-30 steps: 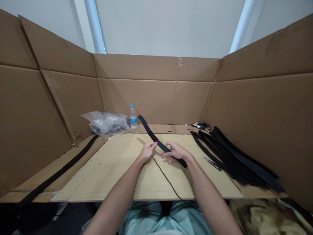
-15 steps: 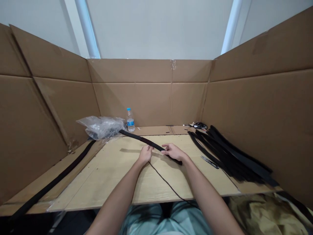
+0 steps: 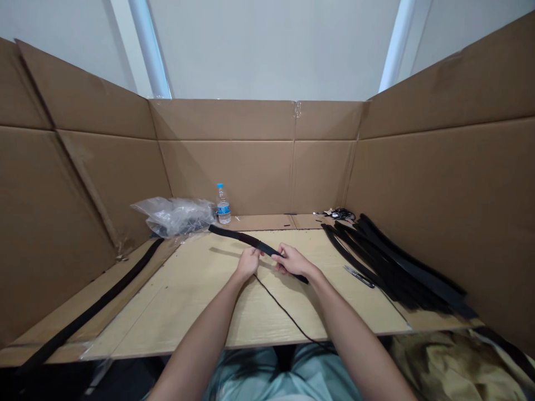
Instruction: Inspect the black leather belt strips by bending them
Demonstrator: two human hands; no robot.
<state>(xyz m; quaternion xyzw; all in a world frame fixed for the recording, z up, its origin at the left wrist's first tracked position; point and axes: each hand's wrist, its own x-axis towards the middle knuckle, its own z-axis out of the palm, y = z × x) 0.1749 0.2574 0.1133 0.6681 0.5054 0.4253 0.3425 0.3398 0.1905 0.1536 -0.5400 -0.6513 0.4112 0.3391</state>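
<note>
A black strap [image 3: 239, 236] stretches from my hands toward the back left, its far end near the plastic bag. My left hand [image 3: 248, 263] pinches the strap from the left, fingers closed on it. My right hand [image 3: 292, 260] grips the same strap a little to the right, and the strap's near end pokes out past it. Both hands hover just above the light wooden board [image 3: 200, 301]. A thin black cord [image 3: 284, 312] runs from under my hands to the board's front edge.
A pile of black straps [image 3: 393, 262] lies at the right, with a small metal tool [image 3: 358, 276] beside it. A crumpled clear plastic bag [image 3: 175, 214] and a water bottle [image 3: 223, 205] stand at the back left. One long black strap [image 3: 92, 312] lies along the left. Cardboard walls [image 3: 259, 156] surround the board.
The strap's far end has swung down and to the left, from pointing up at the back wall to lying low by the bag. My hands have stayed almost in place.
</note>
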